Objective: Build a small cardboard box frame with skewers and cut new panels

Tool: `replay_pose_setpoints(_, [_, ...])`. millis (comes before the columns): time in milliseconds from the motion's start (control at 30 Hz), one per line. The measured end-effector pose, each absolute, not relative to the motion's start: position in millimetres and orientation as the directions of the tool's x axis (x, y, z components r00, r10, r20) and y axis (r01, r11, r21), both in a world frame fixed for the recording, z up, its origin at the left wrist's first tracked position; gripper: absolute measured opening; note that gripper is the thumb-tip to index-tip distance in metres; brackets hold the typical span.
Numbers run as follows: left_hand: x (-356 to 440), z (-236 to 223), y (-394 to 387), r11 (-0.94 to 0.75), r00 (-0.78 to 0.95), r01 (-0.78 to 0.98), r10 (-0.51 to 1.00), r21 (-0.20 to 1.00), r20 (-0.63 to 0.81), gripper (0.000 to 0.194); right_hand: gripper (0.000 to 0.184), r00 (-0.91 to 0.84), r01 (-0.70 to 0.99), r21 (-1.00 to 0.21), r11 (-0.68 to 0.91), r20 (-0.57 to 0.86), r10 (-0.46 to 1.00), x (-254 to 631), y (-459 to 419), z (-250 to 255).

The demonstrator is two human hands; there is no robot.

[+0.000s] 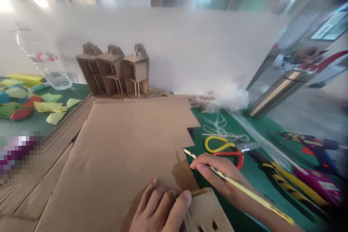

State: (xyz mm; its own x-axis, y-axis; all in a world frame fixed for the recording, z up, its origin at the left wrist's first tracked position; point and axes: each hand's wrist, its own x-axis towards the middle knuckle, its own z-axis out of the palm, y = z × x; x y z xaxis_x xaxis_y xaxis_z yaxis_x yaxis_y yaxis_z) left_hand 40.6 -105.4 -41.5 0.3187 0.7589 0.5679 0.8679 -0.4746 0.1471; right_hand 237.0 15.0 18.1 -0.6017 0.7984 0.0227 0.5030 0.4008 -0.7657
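Yellow pencil [244, 187] at notched edge of cardboard sheet [130, 141]
Right hand [217, 174] pinches the pencil, fingers closed; left hand [160, 206], half-curled, grips the perforated cardboard piece [208, 208].

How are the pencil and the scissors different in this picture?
The pencil is held in the right hand, while the scissors lie on the green table. The pencil is one thin, straight stick; the scissors have two wide handle loops. The pencil is pale yellow with dark marks; the scissors have one yellow loop and one red. Both show yellow.
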Motion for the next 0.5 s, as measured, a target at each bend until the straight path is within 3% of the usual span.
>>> replay_pose_setpoints(67, [32.7,-40.1,-106.3,-0.553,0.414,0.819,0.753,0.152,0.512,0.054,0.04,-0.594,0.492,-0.779,0.388,0.026,0.804,232.2,9.9,15.0])
replay_pose_setpoints(233, [19.7,-34.2,-108.0,-0.54,0.421,0.821,0.791,0.185,0.443,0.074,0.04,-0.554,0.468,-0.8,0.375,0.065,0.83,230.4,1.5,12.7])
replay_pose_setpoints(333, [14.3,-28.7,-106.4,-0.481,0.379,0.862,0.821,0.16,0.426,0.092,0.05,-0.61,0.269,-0.894,0.358,0.13,0.782,236.6,0.5,7.6])
replay_pose_setpoints(433, [10.2,-22.2,-104.2,-0.414,0.325,0.896,0.858,0.162,0.397,0.112,0.073,-0.704,-0.015,-0.959,0.284,0.212,0.678,236.4,-3.8,1.4])
replay_pose_setpoints(500, [6.0,-14.3,-103.0,-0.381,0.294,0.904,0.882,0.192,0.369,0.126,0.085,-0.75,-0.022,-0.97,0.242,0.176,0.637,230.5,-7.3,0.2])
